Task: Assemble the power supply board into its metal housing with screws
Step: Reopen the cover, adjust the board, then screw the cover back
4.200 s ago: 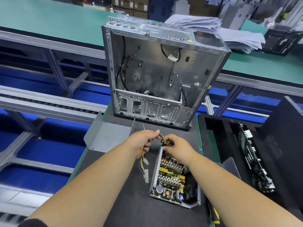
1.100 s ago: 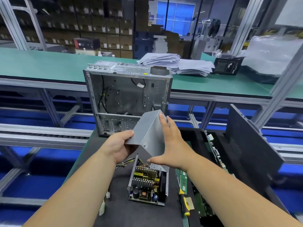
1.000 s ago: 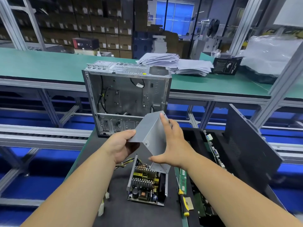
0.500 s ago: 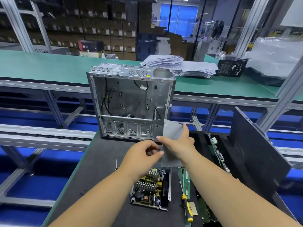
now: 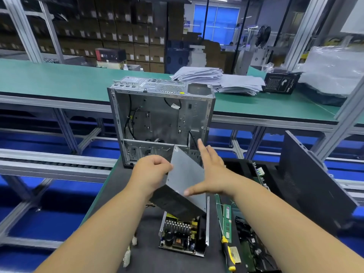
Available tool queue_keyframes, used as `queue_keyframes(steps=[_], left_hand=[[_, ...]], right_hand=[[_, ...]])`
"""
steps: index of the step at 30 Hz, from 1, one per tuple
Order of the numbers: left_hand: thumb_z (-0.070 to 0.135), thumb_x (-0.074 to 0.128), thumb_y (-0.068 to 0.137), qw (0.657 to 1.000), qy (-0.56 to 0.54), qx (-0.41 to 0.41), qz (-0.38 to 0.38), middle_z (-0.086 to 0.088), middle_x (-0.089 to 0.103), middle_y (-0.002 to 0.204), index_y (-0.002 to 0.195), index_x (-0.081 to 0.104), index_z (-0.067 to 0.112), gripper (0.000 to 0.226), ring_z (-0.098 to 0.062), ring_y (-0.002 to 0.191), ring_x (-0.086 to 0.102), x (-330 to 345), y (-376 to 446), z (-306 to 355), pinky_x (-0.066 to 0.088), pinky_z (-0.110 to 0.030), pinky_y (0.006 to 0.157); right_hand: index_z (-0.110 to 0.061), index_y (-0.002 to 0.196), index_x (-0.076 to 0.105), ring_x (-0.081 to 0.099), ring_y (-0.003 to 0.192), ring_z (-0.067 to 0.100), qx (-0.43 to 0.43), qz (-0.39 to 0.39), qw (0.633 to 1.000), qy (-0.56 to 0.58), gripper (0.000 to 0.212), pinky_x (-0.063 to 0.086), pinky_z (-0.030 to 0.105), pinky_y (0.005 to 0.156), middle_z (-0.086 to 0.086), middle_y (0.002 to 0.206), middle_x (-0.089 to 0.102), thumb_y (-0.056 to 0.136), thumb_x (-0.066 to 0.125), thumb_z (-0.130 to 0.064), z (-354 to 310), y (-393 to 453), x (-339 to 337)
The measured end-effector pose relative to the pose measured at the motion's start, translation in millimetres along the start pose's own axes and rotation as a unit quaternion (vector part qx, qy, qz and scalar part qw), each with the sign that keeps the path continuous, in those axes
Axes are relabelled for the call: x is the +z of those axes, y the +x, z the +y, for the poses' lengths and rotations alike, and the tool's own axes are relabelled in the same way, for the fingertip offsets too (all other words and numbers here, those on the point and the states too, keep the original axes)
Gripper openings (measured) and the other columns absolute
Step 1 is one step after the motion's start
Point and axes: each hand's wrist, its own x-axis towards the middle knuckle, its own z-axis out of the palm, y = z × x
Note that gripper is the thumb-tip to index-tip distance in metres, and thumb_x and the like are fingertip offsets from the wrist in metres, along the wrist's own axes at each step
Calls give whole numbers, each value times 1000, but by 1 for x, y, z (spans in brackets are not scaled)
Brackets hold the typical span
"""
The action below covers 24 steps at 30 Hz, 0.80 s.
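Head view, nearest first: the power supply board (image 5: 180,234) lies flat in its open metal tray on the dark mat (image 5: 149,259), long axis running away from the person, with a yellow-handled screwdriver (image 5: 226,247) just to its right. Above the board's far end the bent metal cover (image 5: 186,174) is held tilted, its upper corner pointing up and away (its dark underside faces the board); the left hand (image 5: 151,172) grips its left edge with curled fingers, while the right hand (image 5: 211,174) lies flat along its right side, fingers straight and thumb spread across the lower face. Beyond them an open computer case (image 5: 161,119) stands upright on the mat's far end.
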Motion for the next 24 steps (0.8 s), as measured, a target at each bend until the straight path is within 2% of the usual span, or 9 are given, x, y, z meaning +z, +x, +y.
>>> queue_keyframes(steps=[4, 8, 12, 16, 19, 22, 24], left_hand=[[11, 69, 76, 998, -49, -25, -36, -1, 60, 61, 62, 69, 9, 14, -18, 64, 55, -9, 5, -4, 45, -32, 65], [25, 68, 68, 993, -84, -2, -77, -5, 64, 72, 66, 68, 7, 18, -19, 71, 59, -15, 5, -6, 48, -37, 73], [29, 68, 68, 990, -107, -5, -88, -1, 65, 73, 65, 68, 15, 14, -17, 74, 59, -15, 6, -14, 47, -37, 75], [37, 72, 80, 989, -48, -5, -137, -5, 72, 85, 77, 72, 20, 17, -22, 86, 66, -19, 9, -33, 49, -42, 90], [51, 65, 84, 987, 19, -37, -154, 1, 73, 87, 80, 73, 25, 28, -20, 93, 67, -22, 14, -52, 49, -37, 89], [41, 55, 94, 983, 111, -50, -134, 9, 70, 93, 89, 67, 30, 17, -12, 94, 64, -19, 21, -75, 48, -29, 80], [31, 58, 93, 974, 172, -44, -144, 9, 65, 106, 101, 64, 32, 10, -11, 99, 61, -15, 24, -90, 45, -26, 82]], right_hand=[[-55, 137, -35, -25, 147, 23, -47, -56, 995, -71, 155, -3, 61, 118, -3, 160, -29, 43, 88, -66, -6, 1, 3], [-55, 136, -36, -23, 148, 23, -68, -78, 989, -103, 153, -3, 61, 118, -4, 161, -27, 46, 87, -67, -11, 2, 4], [-61, 136, -31, -1, 149, 34, -83, -46, 989, -118, 149, 15, 60, 117, -3, 162, -6, 44, 86, -68, -14, 2, 4], [-61, 138, -28, -4, 148, 30, -67, -58, 983, -160, 148, 19, 60, 116, -2, 160, -5, 45, 86, -67, -8, 6, -2], [-60, 138, -29, -7, 148, 28, -47, -101, 973, -201, 146, 13, 58, 118, 0, 160, -6, 46, 85, -67, -2, 7, -2], [-62, 135, -31, -7, 148, 27, -40, -139, 967, -211, 144, 8, 58, 119, 0, 161, -5, 49, 85, -66, -2, 7, 2], [-62, 135, -30, -7, 149, 26, -35, -153, 963, -218, 144, 6, 59, 119, 1, 161, -6, 50, 85, -66, -3, 7, 6]])
